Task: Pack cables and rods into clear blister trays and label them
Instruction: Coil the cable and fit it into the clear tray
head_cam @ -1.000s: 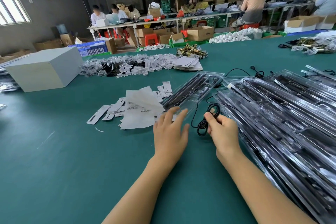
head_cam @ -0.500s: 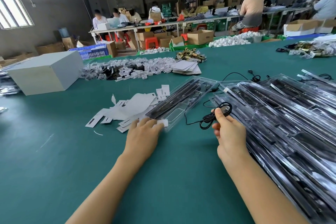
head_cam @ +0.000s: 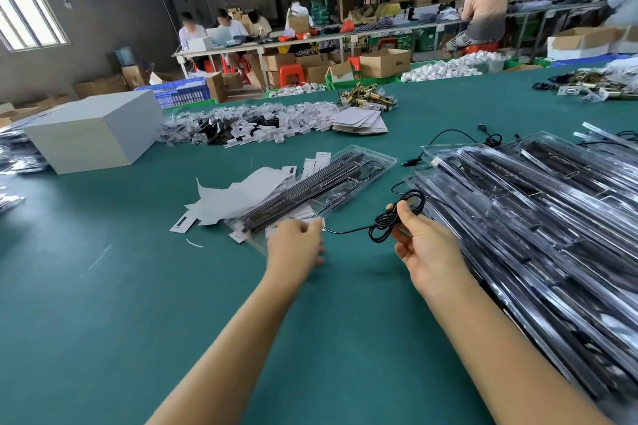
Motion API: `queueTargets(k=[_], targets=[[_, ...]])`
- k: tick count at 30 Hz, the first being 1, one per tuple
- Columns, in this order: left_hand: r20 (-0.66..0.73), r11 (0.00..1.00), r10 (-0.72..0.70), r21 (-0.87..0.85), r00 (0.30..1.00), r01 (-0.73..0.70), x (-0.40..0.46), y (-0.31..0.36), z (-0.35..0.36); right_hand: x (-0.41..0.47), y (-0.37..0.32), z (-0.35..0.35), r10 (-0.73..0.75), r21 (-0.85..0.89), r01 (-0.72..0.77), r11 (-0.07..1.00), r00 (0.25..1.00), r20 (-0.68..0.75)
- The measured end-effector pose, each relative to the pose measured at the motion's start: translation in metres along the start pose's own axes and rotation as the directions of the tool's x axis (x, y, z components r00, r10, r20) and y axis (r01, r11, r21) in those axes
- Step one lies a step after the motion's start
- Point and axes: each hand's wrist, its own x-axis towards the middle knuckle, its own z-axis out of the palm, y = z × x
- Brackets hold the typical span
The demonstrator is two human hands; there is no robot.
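Pinching a coiled black cable (head_cam: 397, 217) between thumb and fingers, the right hand (head_cam: 426, 245) holds it up just above the green table (head_cam: 103, 321), w/ one loose strand trailing left toward the left hand (head_cam: 295, 245). Left hand sits at the near end of a clear blister tray (head_cam: 310, 193), fingers over its edge by a white label (head_cam: 312, 221); motion blur there, so can't tell if it grips or just touches. Tray lies diagonally, black rods (head_cam: 300, 190) inside, a cable coil in its far compartment.

Head view, rest of table: paper backing sheets and labels (head_cam: 241, 195) just left of the tray, partly under it. Big stack of packed trays (head_cam: 535, 217) along the right side, touching right forearm area. Grey-white box (head_cam: 93, 129) far left. Pile of bagged small parts (head_cam: 248, 124) farther back, brass hardware (head_cam: 366, 97) beyond. People sit at benches in the bkgd.
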Motion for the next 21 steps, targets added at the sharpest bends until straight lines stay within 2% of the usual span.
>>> queueTargets(k=[1, 2, 5, 9, 12, 17, 19, 21], targets=[[0.095, 0.965, -0.105, -0.230, 0.990, 0.124, -0.001, 0.005, 0.008, -0.001, 0.001, 0.000, -0.004, 0.001, 0.004, 1.000, 1.000, 0.009], [0.147, 0.908, -0.148, -0.372, 0.978, 0.193, -0.001, 0.008, 0.014, -0.001, 0.002, 0.001, -0.005, 0.009, 0.005, 1.000, 1.000, 0.020], [0.123, 0.838, -0.144, -0.512, 0.982, 0.187, -0.001, 0.000, 0.021, 0.000, 0.005, 0.003, -0.001, -0.003, 0.001, 1.000, 0.997, 0.081], [0.110, 0.913, -0.045, -0.399, 0.993, 0.086, -0.001, -0.019, 0.022, 0.000, 0.014, 0.013, 0.040, -0.140, -0.011, 0.990, 0.979, 0.201], [0.113, 0.944, -0.026, -0.325, 0.993, 0.062, -0.002, -0.021, 0.024, 0.000, 0.021, 0.019, 0.081, -0.262, -0.008, 0.965, 0.960, 0.267], [0.225, 0.962, 0.102, -0.269, 0.969, -0.039, -0.013, -0.022, 0.032, 0.001, 0.019, 0.022, 0.141, -0.329, -0.035, 0.944, 0.943, 0.303], [0.175, 0.968, 0.100, -0.243, 0.980, -0.056, -0.016, -0.021, 0.034, 0.003, 0.016, 0.023, 0.189, -0.345, -0.077, 0.936, 0.933, 0.306], [0.050, 0.977, 0.062, -0.208, 0.997, -0.050, -0.016, -0.022, 0.035, 0.005, 0.012, 0.025, 0.229, -0.382, -0.102, 0.918, 0.925, 0.303]])
